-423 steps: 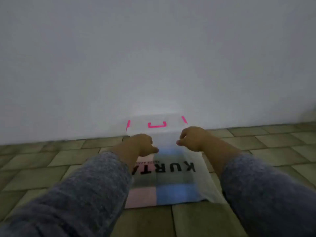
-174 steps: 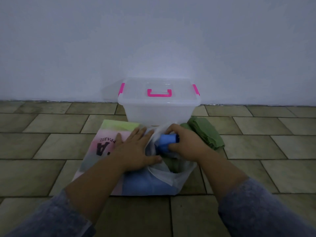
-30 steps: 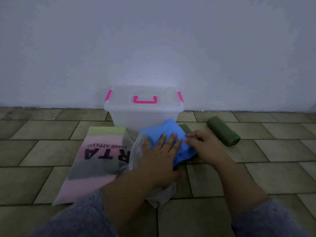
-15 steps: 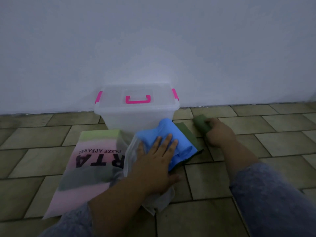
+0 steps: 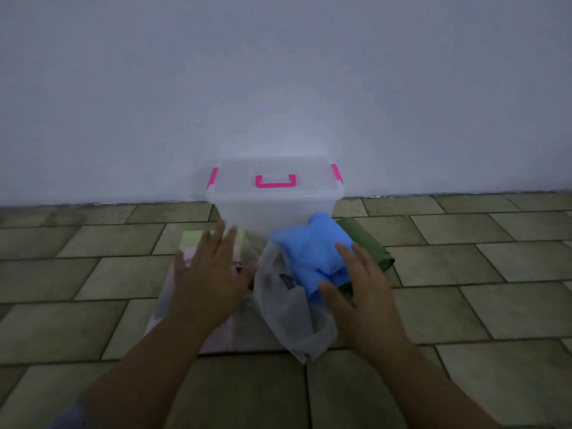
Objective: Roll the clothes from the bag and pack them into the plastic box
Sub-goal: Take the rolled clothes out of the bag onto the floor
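A clear plastic box [image 5: 272,209] with a shut lid and pink handle and clips stands on the floor against the wall. In front of it lies a translucent bag [image 5: 291,311] with a blue garment [image 5: 309,252] sticking out of its mouth. A green garment [image 5: 368,243] lies partly under the blue one, to its right. My left hand [image 5: 204,283] is spread flat over the pink printed bag [image 5: 188,243] on the left. My right hand [image 5: 359,289] has its fingers apart at the near edge of the blue garment, touching it.
Tiled floor stretches on both sides. A white wall rises right behind the box. My two bare forearms come in from the bottom of the view.
My right hand came back from the green roll at the right to the blue garment. My left hand slid off the blue garment leftward onto the pink bag. The green garment now lies beside the blue one.
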